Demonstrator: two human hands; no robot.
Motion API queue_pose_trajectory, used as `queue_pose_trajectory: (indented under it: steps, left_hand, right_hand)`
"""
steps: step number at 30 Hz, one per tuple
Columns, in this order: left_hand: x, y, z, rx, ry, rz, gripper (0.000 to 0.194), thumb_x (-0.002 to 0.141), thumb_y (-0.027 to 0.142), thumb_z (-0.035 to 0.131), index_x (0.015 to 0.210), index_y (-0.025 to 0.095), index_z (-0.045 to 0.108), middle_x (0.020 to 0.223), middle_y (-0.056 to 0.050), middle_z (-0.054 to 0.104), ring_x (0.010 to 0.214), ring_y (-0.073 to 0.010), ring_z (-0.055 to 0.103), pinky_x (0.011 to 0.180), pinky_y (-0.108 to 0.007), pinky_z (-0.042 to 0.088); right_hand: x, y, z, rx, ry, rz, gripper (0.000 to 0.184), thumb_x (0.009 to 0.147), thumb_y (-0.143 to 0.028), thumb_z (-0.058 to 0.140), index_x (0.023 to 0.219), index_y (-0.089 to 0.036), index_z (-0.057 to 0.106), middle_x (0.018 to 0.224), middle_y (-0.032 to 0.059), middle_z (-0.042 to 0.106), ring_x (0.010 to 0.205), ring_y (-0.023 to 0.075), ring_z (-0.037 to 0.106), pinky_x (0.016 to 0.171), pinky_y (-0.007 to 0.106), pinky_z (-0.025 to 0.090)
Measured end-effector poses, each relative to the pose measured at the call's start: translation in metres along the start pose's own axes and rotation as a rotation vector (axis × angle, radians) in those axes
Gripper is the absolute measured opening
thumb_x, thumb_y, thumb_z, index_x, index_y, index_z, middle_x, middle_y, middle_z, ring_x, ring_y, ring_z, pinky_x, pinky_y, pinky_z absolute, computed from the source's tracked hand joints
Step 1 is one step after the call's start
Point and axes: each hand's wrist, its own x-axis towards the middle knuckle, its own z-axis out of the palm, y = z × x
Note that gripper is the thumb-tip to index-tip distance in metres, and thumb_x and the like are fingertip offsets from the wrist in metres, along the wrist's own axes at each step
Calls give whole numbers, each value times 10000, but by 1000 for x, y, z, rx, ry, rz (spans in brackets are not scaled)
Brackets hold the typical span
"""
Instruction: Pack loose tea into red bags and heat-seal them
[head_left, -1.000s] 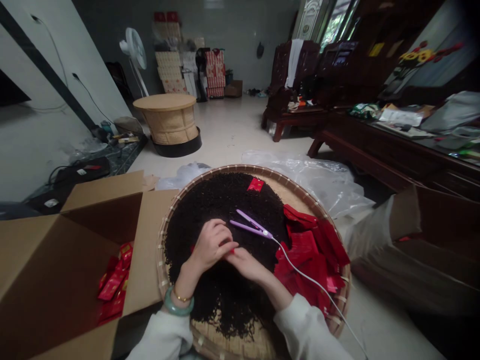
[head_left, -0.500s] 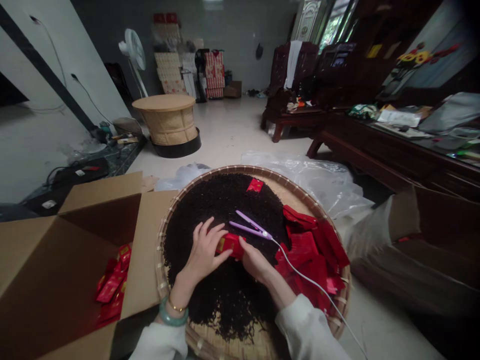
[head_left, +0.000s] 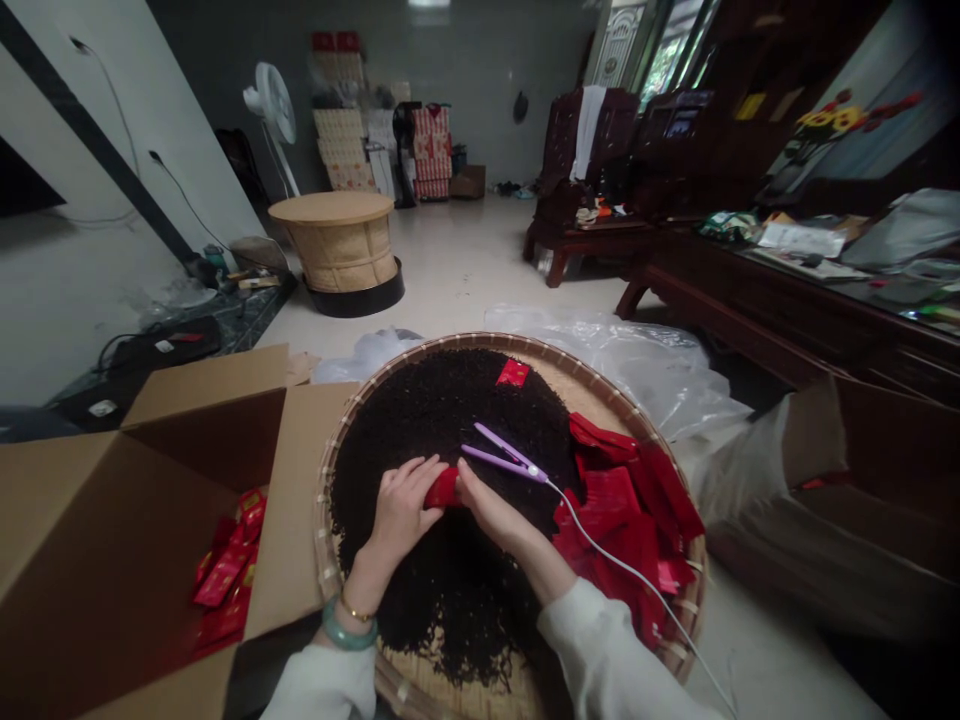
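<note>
Over the round woven tray [head_left: 555, 372]: red packet [head_left: 442, 488] held between two hands

Left hand [head_left: 407, 508] grasping packet, fingers curved over its left side; right hand [head_left: 489, 505] closed on its right end. Packet sits above dark loose material [head_left: 420, 400]. Purple tool [head_left: 511, 465] lies just beyond, two arms spread, white cord [head_left: 628, 566] trailing right. Red pouches [head_left: 619, 510] heaped at tray's right side. Open carton [head_left: 292, 520] at left contains red packs [head_left: 229, 570].
</note>
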Motion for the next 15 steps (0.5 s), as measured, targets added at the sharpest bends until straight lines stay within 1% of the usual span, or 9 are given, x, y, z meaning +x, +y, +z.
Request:
queue_pose_trajectory:
  steps: [2, 4, 6, 8, 10, 12, 13, 14, 15]
  left_hand:
    - [0, -4, 0, -37, 56, -54, 546, 674, 91, 676, 1196, 230, 593, 1234, -109, 639, 1104, -302, 582, 846, -434, 469]
    - [0, -9, -1, -97, 133, -114, 515, 686, 119, 677, 1183, 232, 597, 1215, -97, 651, 1086, -282, 598, 870, -427, 484]
    - [1, -13, -2, -175, 211, -172, 483, 702, 159, 679, 1173, 226, 600, 1197, -87, 659, 1070, -259, 610, 913, -422, 486]
    - [2, -17, -3, -248, 283, -236, 456, 718, 200, 676, 1167, 209, 603, 1172, -86, 668, 1048, -241, 624, 936, -409, 488]
    - [2, -19, -4, -296, 351, -310, 438, 733, 243, 668, 1164, 194, 607, 1150, -89, 675, 1020, -231, 639, 933, -394, 499]
    - [2, -22, -6, -319, 420, -396, 438, 737, 284, 666, 1161, 186, 610, 1136, -90, 680, 996, -228, 652, 924, -385, 508]
    - [2, -23, -7, -328, 451, -439, 447, 735, 300, 668, 1162, 183, 610, 1128, -89, 684, 981, -228, 659, 917, -383, 513]
    - [2, -24, -8, -338, 481, -482, 458, 732, 314, 671, 1165, 180, 608, 1115, -88, 689, 963, -227, 667, 906, -378, 520]
    - [2, -25, -9, -350, 510, -522, 470, 726, 326, 675, 1166, 175, 607, 1096, -87, 696, 943, -225, 674, 890, -373, 530]
  right_hand:
    - [0, -10, -7, -49, -28, 10, 729, 776, -775, 370, 948, -153, 707, 951, 100, 720, 1060, 240, 615, 1065, 450, 325]
    - [1, -21, -19, -84, 5, -27, 791, 802, -781, 267, 956, -143, 710, 928, 120, 728, 1060, 258, 621, 1054, 476, 327]
    - [3, -26, -32, -133, 118, -85, 811, 820, -767, 216, 1039, -144, 687, 978, 139, 723, 1062, 275, 625, 1020, 497, 360]
    - [4, -20, -39, -294, 244, -117, 761, 819, -743, 294, 1156, -149, 632, 1128, 163, 675, 1117, 293, 596, 1005, 501, 380]
    - [3, -3, -37, -601, 284, -121, 745, 792, -687, 452, 1290, -140, 535, 1336, 187, 534, 1257, 306, 481, 1064, 488, 322]
    - [0, 22, -26, -905, 194, -106, 838, 776, -583, 569, 1433, -116, 339, 1504, 197, 285, 1397, 312, 252, 1117, 484, 237]
    - [0, 34, -20, -1049, 171, -87, 901, 750, -537, 630, 1460, -111, 274, 1537, 201, 173, 1423, 330, 137, 1127, 497, 204]
    - [1, 45, -13, -1186, 163, -75, 947, 722, -507, 679, 1468, -110, 252, 1545, 208, 104, 1427, 352, 63, 1131, 522, 163]
    - [4, 54, -7, -1304, 170, -83, 970, 708, -504, 700, 1471, -115, 245, 1546, 212, 73, 1426, 363, 26, 1131, 536, 134]
